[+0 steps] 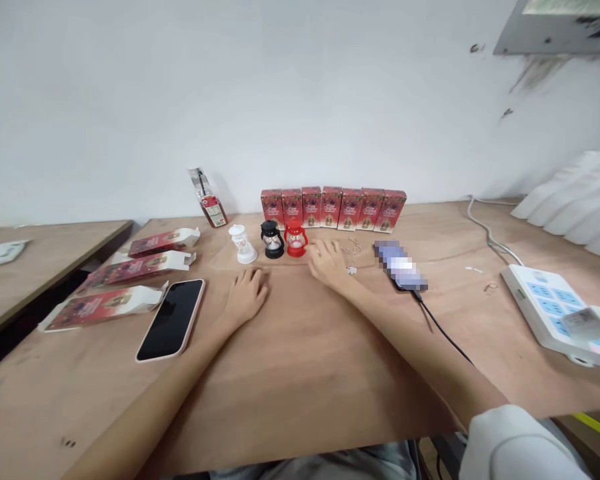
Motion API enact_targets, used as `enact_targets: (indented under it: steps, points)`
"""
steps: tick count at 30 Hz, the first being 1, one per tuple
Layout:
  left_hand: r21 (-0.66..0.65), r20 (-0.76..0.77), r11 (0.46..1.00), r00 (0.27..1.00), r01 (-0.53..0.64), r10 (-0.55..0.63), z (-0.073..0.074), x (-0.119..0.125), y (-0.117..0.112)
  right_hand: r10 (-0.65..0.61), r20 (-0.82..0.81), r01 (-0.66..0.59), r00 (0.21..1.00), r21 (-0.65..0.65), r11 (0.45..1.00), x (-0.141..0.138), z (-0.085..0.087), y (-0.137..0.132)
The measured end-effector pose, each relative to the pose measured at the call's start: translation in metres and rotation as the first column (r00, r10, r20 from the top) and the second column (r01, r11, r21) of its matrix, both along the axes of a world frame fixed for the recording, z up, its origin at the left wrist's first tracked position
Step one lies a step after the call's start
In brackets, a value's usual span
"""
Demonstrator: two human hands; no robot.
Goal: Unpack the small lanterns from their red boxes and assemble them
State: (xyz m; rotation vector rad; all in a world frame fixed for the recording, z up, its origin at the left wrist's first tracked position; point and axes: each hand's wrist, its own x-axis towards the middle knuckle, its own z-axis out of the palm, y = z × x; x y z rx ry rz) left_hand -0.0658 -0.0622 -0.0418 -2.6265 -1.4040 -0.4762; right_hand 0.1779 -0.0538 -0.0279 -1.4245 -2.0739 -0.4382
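My left hand (247,293) rests on the table with its fingers loosely bent and nothing visible in it. Just right of a small red lantern (295,239), my right hand (327,263) lies low with its fingers apart. Its fingertips are at the lantern's base; whether they touch it I cannot tell. A black lantern (273,240) and a white lantern (243,245) stand upright to the left of the red one. Small hooked metal pieces (353,252) lie beyond my right hand, with a small white tag (351,271) beside them.
Several red printed boxes (332,208) stand in a row by the wall. Three unfolded boxes (105,307) lie at left, near a pink-edged phone (173,320) and a clear packet (209,200). At right are a cabled phone (400,265) and a white power strip (555,310).
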Motion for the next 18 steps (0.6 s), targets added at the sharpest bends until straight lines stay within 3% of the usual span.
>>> enact_targets:
  steps: [2,3,5,7,8,12,16,18]
  points:
    - [-0.029,0.034,1.000,0.999,-0.001,0.002,-0.004,-0.001,0.002,-0.077,-0.054,0.082,0.996,0.089,0.993,0.035,0.016,0.005]
    - [-0.037,0.037,0.999,0.999,0.015,-0.014,-0.005,-0.001,0.003,-0.179,-0.124,0.195,0.976,0.134,0.972,0.056,0.025,0.009]
    - [-0.063,0.020,0.997,0.999,0.050,-0.049,-0.007,0.001,0.004,-0.406,-0.267,0.450,0.874,0.132,0.883,0.102,0.043,0.017]
    - [-0.110,-0.019,0.992,0.998,0.057,-0.059,-0.008,0.002,0.004,-0.574,-0.291,0.611,0.765,0.048,0.790,0.147,0.058,0.025]
    - [-0.135,-0.040,0.990,0.998,0.051,-0.057,-0.009,0.002,0.004,-0.617,-0.249,0.639,0.746,0.007,0.769,0.167,0.064,0.029]
    - [-0.185,-0.078,0.980,0.993,0.069,-0.084,-0.009,0.000,0.004,-0.565,0.008,0.558,0.825,-0.167,0.813,0.225,0.070,0.040]
    - [-0.183,-0.068,0.979,0.992,0.091,-0.104,-0.010,-0.001,0.004,-0.572,0.074,0.560,0.817,-0.342,0.755,0.249,0.053,0.042]
    - [-0.179,-0.072,0.980,0.992,0.087,-0.101,-0.010,-0.001,0.005,-0.617,0.081,0.608,0.782,-0.317,0.728,0.251,0.041,0.041]
